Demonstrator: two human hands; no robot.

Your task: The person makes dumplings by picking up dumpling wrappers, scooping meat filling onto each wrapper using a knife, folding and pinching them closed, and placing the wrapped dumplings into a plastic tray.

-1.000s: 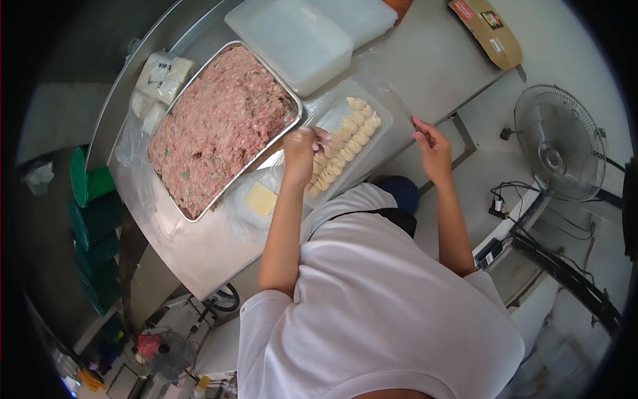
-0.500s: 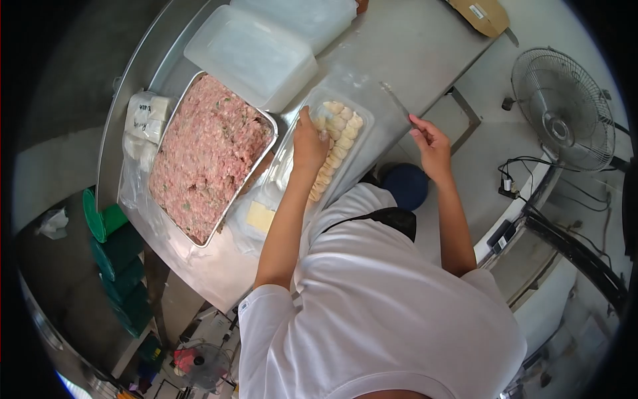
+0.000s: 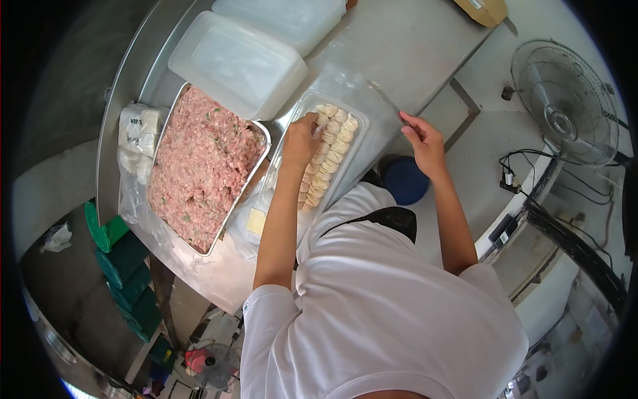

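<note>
My left hand [image 3: 300,141] reaches into a clear plastic container [image 3: 359,147], its fingers closed at the upper end of the rows of pale folded dumplings [image 3: 335,146]. Its fingertips touch the row there; what they pinch is hidden. To the right, my right hand [image 3: 426,142] grips the end of a thin, flat tool [image 3: 384,97], which points up and left over the steel table. Left of the container stands a metal tray heaped with pink minced meat flecked with green [image 3: 199,166]. A stack of square pale wrappers [image 3: 256,221] lies beside my left forearm.
Two translucent plastic tubs [image 3: 236,63] stand beyond the meat tray on the steel table [image 3: 399,50]. Wrapped white packages [image 3: 141,136] lie at its left. Off the table are green bins [image 3: 126,266], a blue round object [image 3: 404,179], and a standing fan [image 3: 561,100] with cables.
The view has shifted. My left hand has moved from the middle of the dumplings to their upper end. My right hand keeps the thin tool, now slightly nearer the container.
</note>
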